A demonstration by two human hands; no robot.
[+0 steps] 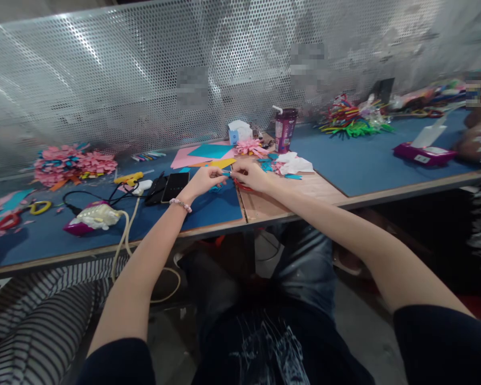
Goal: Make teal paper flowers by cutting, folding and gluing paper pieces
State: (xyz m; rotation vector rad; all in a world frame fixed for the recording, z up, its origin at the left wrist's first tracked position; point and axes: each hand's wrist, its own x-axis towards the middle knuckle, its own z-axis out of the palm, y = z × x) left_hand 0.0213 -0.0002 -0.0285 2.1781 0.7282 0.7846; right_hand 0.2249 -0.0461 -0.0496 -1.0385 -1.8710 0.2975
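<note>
My left hand (204, 181), with a beaded bracelet at the wrist, pinches a small blue paper piece (226, 174) over the table's near part. From the other side my right hand (251, 175) meets it, its fingers closed at the same piece. Some red shows beneath my right hand, perhaps a scissors handle, mostly covered. More blue scraps (216, 188) lie below the fingers. Just behind are a yellow paper strip (224, 163) and blue and pink sheets (210, 151). A pink fringed paper bunch (250, 147) lies beyond my right hand.
To the left are a black phone (175, 187), a yellow glue gun (129, 178), cables, a power strip (98, 215) and scissors (8, 220). A purple cup (285, 131) with a straw and crumpled tissue (294, 163) stand right. Another person's arm (475, 131) is at far right.
</note>
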